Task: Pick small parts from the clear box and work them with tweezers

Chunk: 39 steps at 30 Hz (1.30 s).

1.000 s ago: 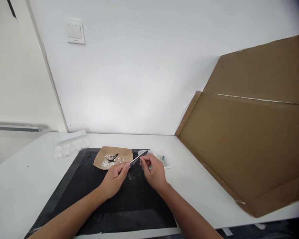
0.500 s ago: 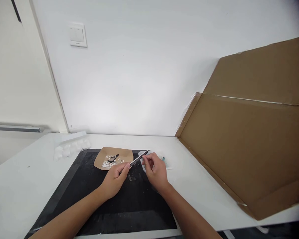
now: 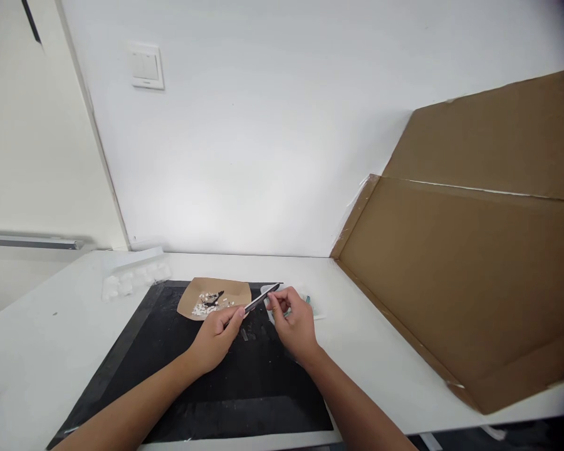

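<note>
My left hand (image 3: 215, 341) is closed round the near end of a thin dark stick-like tool (image 3: 263, 297) that slants up to the right over a black mat (image 3: 207, 382). My right hand (image 3: 292, 326) is closed in a pinch right beside the tool's far half; what it pinches is too small to make out. Just behind the left hand lies a brown paper piece (image 3: 214, 297) with several small white bits and a dark scrap on it.
A white table (image 3: 32, 338) carries the mat. A clear plastic tray (image 3: 134, 274) lies at the back left. Small clear and green items (image 3: 309, 302) sit behind my right hand. A large cardboard sheet (image 3: 470, 275) leans against the wall on the right.
My right hand has shifted slightly toward the tool's far end. The camera view has dipped a little; the left hand and tool stay put.
</note>
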Each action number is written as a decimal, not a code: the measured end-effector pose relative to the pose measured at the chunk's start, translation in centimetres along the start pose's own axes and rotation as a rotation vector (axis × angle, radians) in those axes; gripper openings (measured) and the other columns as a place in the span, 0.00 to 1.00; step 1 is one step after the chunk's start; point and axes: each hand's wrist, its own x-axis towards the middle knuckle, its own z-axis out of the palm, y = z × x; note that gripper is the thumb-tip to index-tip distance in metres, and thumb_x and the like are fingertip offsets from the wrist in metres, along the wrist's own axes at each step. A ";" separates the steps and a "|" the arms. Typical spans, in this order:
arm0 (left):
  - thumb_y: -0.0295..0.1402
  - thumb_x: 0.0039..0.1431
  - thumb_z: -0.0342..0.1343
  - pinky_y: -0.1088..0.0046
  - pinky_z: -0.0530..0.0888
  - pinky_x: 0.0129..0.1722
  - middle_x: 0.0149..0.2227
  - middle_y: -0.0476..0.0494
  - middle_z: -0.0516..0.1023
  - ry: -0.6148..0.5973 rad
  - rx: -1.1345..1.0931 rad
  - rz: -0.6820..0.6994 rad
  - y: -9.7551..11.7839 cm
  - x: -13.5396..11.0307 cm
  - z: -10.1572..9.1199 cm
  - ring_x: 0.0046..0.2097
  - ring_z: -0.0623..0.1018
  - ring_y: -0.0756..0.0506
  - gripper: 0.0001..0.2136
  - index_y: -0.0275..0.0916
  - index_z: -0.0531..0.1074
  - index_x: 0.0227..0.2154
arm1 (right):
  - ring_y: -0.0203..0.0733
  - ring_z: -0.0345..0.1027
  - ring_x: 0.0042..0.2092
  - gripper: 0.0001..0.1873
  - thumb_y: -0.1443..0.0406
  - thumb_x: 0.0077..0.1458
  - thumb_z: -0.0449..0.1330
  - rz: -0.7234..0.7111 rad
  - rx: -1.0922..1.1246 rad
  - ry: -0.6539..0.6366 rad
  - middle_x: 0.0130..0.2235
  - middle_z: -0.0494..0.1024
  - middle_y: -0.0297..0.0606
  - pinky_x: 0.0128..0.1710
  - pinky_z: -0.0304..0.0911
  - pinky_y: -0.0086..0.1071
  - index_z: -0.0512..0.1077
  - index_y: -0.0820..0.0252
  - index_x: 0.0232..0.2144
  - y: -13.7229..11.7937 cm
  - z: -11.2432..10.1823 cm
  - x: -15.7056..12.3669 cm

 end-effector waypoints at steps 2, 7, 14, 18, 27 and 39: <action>0.48 0.73 0.44 0.76 0.59 0.21 0.19 0.56 0.59 -0.002 -0.001 -0.003 -0.1 0.0 0.0 0.20 0.63 0.51 0.22 0.41 0.60 0.24 | 0.37 0.71 0.28 0.09 0.59 0.69 0.57 -0.004 0.006 -0.013 0.29 0.79 0.31 0.33 0.64 0.31 0.72 0.55 0.36 0.2 0.0 0.0; 0.47 0.73 0.45 0.76 0.59 0.21 0.19 0.56 0.59 -0.013 0.004 0.008 0.0 -0.1 0.0 0.21 0.63 0.52 0.22 0.41 0.60 0.24 | 0.38 0.71 0.30 0.10 0.60 0.69 0.56 -0.144 -0.023 -0.148 0.29 0.78 0.32 0.35 0.63 0.32 0.71 0.54 0.34 0.2 0.7 -0.8; 0.48 0.74 0.43 0.76 0.60 0.21 0.17 0.56 0.61 -0.005 0.005 -0.001 0.3 0.0 0.0 0.20 0.63 0.51 0.23 0.41 0.60 0.23 | 0.41 0.74 0.33 0.10 0.58 0.69 0.56 -0.047 -0.077 -0.051 0.31 0.80 0.33 0.38 0.65 0.35 0.71 0.54 0.35 0.8 0.4 -0.2; 0.48 0.73 0.44 0.76 0.59 0.21 0.17 0.56 0.61 -0.016 0.000 0.004 0.6 -0.2 0.1 0.19 0.63 0.51 0.22 0.41 0.64 0.25 | 0.40 0.73 0.31 0.11 0.58 0.69 0.55 -0.068 -0.001 -0.102 0.30 0.79 0.33 0.36 0.66 0.34 0.71 0.54 0.35 0.6 0.2 -0.3; 0.49 0.73 0.44 0.75 0.61 0.23 0.15 0.56 0.62 -0.004 0.027 0.028 1.4 -0.1 -0.2 0.19 0.64 0.50 0.23 0.40 0.69 0.26 | 0.39 0.72 0.30 0.09 0.59 0.68 0.58 -0.076 0.030 -0.063 0.30 0.79 0.32 0.35 0.65 0.33 0.73 0.54 0.35 0.3 0.5 -0.2; 0.50 0.72 0.45 0.75 0.59 0.20 0.17 0.55 0.62 0.008 -0.002 0.014 0.5 0.1 0.0 0.20 0.63 0.50 0.23 0.40 0.66 0.26 | 0.39 0.74 0.30 0.10 0.57 0.67 0.59 -0.057 0.032 -0.074 0.29 0.81 0.33 0.34 0.67 0.33 0.73 0.55 0.36 0.0 0.6 -0.4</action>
